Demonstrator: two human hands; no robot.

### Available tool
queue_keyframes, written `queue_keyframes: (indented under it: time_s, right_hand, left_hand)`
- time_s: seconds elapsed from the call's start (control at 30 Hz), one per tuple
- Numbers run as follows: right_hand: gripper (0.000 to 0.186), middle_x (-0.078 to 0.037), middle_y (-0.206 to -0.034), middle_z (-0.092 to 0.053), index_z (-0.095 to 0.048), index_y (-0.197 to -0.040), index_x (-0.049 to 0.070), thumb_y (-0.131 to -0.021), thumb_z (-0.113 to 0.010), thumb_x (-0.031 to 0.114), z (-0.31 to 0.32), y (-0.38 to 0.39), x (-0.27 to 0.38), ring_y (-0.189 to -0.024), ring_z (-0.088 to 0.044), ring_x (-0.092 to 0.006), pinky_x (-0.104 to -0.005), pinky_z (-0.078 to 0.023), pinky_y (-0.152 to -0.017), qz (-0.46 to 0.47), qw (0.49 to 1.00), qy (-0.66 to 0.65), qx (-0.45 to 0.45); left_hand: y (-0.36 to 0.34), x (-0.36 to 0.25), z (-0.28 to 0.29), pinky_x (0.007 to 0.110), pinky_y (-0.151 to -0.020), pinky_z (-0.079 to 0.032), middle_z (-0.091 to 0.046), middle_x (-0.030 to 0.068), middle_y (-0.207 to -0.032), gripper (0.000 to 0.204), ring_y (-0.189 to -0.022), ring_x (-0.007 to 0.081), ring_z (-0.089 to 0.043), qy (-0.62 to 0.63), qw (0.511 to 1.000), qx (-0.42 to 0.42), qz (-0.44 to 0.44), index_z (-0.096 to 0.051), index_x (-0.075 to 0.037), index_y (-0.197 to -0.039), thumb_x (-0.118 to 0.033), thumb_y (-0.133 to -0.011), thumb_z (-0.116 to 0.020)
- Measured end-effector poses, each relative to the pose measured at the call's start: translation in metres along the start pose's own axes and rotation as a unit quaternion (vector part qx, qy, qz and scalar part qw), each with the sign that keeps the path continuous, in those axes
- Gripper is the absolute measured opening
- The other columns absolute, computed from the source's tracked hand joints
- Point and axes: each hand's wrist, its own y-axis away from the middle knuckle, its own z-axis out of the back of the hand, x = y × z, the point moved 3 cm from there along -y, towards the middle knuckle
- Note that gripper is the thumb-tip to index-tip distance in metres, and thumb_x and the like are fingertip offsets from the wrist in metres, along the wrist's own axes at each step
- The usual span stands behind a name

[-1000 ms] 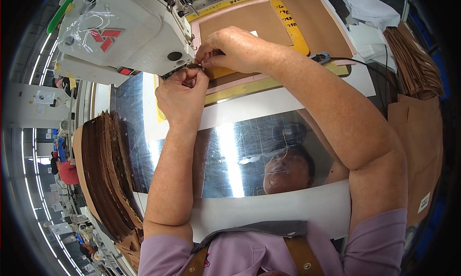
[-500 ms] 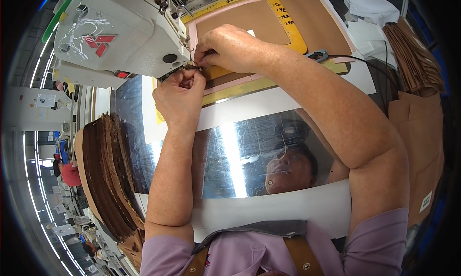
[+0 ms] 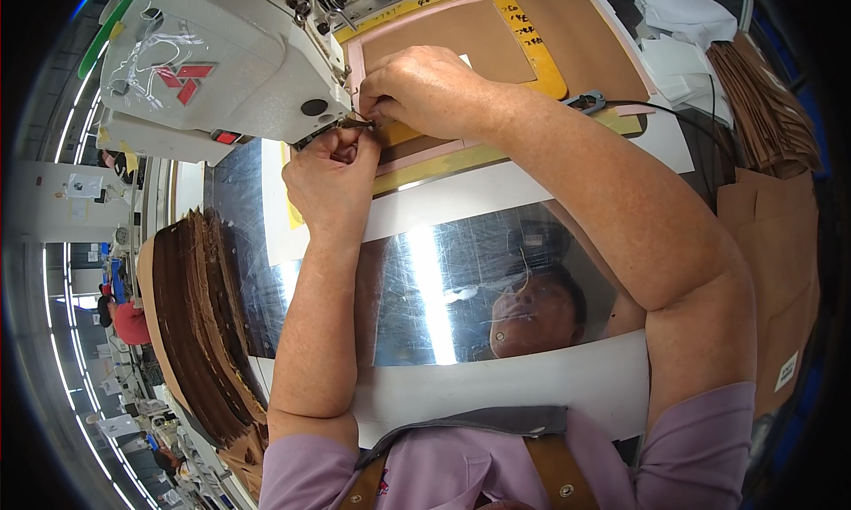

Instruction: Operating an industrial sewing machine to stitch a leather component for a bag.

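A white sewing machine [image 3: 222,58] stands at top left, with its metal needle-and-foot area [image 3: 346,111] over a yellow template [image 3: 541,71] holding brown material [image 3: 430,31] with pink edging. My left hand [image 3: 332,173] is closed just below the needle area, fingertips pinched on a small dark piece that I cannot make out. My right hand [image 3: 425,89] arches over the template, thumb and index finger pinched at the same spot, touching or nearly touching my left fingertips. What either holds is largely hidden by fingers and machine parts.
A scratched steel bed [image 3: 399,288] reflects a light and a head. Layered brown pieces [image 3: 191,324] lie at left. White sheets [image 3: 674,66], folded brown bundles [image 3: 745,111] and a grey tool [image 3: 585,100] with a black cable are at right. A co-worker in red [image 3: 131,325] is far left.
Both hands have shifted a little to the upper left in the picture, along with the machine. They remain pinched at the needle area, with only slight finger movement.
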Motion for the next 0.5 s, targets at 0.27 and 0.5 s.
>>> queue_keyframes:
  time_s: [0.27,0.5]
  right_hand:
    - [0.014,-0.009,-0.096,-0.074,-0.076,-0.096,0.009,-0.083,-0.072,0.012,0.0003,0.0002,0.0000,-0.090,-0.071,-0.0254,-0.0381,-0.056,-0.081,-0.005,1.000,0.014,0.019]
    - [0.015,-0.009,-0.099,-0.074,-0.075,-0.099,0.009,-0.085,-0.071,0.012,0.0029,-0.0014,-0.0066,-0.095,-0.070,-0.0253,-0.0377,-0.055,-0.085,-0.053,0.997,-0.031,0.052]
  left_hand:
    - [-0.0002,0.0008,-0.0007,0.022,-0.065,-0.050,-0.072,0.0029,-0.071,0.016,-0.062,0.0055,-0.062,0.018,1.000,0.000,0.003,-0.077,0.001,-0.088,-0.014,-0.082,-0.075]
    - [0.0000,0.0020,-0.0009,0.022,-0.063,-0.049,-0.070,0.0028,-0.070,0.015,-0.062,0.0057,-0.061,0.024,1.000,-0.004,-0.008,-0.077,0.002,-0.088,-0.011,-0.082,-0.073]
